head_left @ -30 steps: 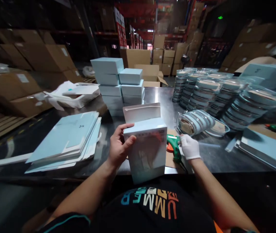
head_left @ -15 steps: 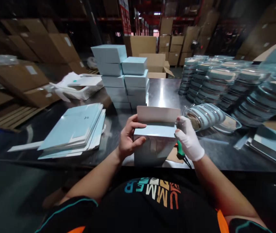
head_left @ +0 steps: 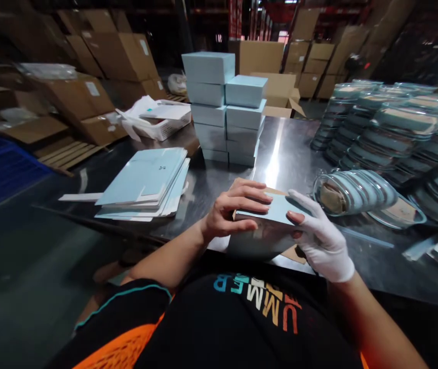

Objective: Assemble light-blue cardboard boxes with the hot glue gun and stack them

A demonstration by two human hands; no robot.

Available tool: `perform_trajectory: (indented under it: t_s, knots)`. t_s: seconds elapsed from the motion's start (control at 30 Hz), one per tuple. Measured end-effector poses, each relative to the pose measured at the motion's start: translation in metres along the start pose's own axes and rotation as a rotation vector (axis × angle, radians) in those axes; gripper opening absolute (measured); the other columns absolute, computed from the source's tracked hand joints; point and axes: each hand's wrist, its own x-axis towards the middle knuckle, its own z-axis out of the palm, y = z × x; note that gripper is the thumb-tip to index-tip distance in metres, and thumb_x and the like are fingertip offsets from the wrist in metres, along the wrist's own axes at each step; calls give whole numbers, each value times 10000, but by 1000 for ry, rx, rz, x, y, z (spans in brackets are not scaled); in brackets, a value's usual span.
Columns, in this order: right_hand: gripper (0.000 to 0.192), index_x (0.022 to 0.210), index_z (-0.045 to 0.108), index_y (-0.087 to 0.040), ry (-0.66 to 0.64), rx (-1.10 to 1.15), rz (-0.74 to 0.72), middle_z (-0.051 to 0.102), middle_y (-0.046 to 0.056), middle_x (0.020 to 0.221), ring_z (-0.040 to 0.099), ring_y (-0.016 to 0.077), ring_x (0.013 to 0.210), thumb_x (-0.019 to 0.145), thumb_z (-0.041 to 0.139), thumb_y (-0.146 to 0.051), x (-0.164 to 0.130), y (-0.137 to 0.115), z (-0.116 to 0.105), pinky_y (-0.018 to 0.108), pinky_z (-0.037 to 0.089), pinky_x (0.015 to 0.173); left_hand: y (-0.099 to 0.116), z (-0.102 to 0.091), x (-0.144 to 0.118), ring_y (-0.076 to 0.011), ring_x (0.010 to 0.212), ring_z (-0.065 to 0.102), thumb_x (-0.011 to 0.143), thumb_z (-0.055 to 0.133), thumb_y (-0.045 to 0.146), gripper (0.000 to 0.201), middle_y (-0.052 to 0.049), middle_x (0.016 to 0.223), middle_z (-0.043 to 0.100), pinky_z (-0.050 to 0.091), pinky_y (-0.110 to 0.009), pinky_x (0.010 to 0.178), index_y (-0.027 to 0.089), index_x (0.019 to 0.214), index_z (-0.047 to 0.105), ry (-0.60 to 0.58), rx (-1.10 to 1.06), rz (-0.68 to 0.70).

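A small light blue cardboard box point(head_left: 276, 205) is between my hands near the table's front edge, its top flap folded down. My bare left hand point(head_left: 238, 207) grips it from the left, fingers laid across the top and thumb along the front edge. On the right side, my right hand point(head_left: 321, 236), in a white glove with bare thumb and finger tips, holds the box's corner. Part of the right side is hidden by that glove. A piece of brown cardboard point(head_left: 294, 254) lies beneath, by the right hand.
Stacked light blue boxes point(head_left: 209, 92) stand at the back. Flat blue card sheets point(head_left: 134, 177) lie to the left, behind them a white basket point(head_left: 165, 128). On the right are tipped clear round-lidded containers point(head_left: 357, 189) and tall container stacks point(head_left: 403, 133). An open carton point(head_left: 278, 87) sits beyond.
The box's raised flap has been folded down. My left fingers have moved onto the top, and my right hand has shifted around the right corner. The view has turned left.
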Motion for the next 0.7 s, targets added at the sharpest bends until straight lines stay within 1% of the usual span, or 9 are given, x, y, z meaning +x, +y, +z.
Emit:
perform_trajectory:
  t_s: [0.2,0.33,0.4,0.47,0.53,0.57,0.6,0.63,0.7]
  knots:
    - [482,1502,723,-424,-7,14,-74,701,83,1558,682,295,1427,1084,683,-187,6,-1,-2,532,586,1182,2,3,-1,-306,1249,771,1049,753,370,242,-121,1194,874,620,-527,1083,252,1240,845,16,40,16]
    - [532,1576,650,-430,15,-95,-156,724,105,1509,700,280,1346,1098,669,-198,8,1,8,530,591,1137,13,-14,7,-312,1304,747,1041,766,327,222,-136,1234,861,609,-512,1113,237,1235,825,-125,96,-43]
    - [650,1717,479,-411,-2,-198,-234,685,142,1566,690,293,1361,1112,655,-249,8,-1,18,545,581,1135,24,-23,18,-354,1422,680,984,841,384,282,-154,1372,817,576,-524,1169,237,1225,819,-276,233,-100]
    - [851,1834,195,-338,-72,-240,-305,590,195,1670,635,321,1462,1117,654,-348,7,-4,25,557,549,1178,37,-30,29,-370,1436,671,938,886,441,427,-154,1488,762,566,-508,1185,254,1311,795,-441,341,-147]
    - [1033,1848,2,-244,-159,-210,-311,510,228,1732,583,330,1533,1103,657,-527,7,-1,24,520,529,1218,52,-34,36,-329,1303,751,943,873,430,529,-119,1471,775,603,-450,1125,295,1438,743,-558,355,-185]
    - [1050,1847,10,-219,-172,-216,-276,492,228,1745,569,330,1549,1096,627,-617,7,4,18,501,525,1229,58,-37,38,-302,1211,785,949,859,407,547,-94,1417,802,625,-423,1078,316,1472,725,-577,351,-204]
    - [1004,1843,93,-210,-151,-260,-220,500,218,1740,568,331,1547,1097,574,-678,6,12,9,492,519,1237,63,-41,37,-288,1139,803,941,858,396,560,-74,1363,824,643,-414,1039,328,1480,723,-549,362,-224]
    - [917,1821,224,-204,-103,-351,-128,525,209,1720,570,337,1539,1107,522,-697,7,24,-4,498,505,1250,66,-45,34,-290,1109,807,914,877,404,581,-61,1335,832,656,-426,1021,329,1471,729,-456,393,-251]
    - [716,1688,498,-166,29,-640,165,584,220,1653,556,384,1526,1132,477,-615,9,54,-35,552,454,1276,65,-56,25,-320,1137,801,839,931,468,689,-41,1339,820,682,-485,996,326,1476,708,-75,472,-308]
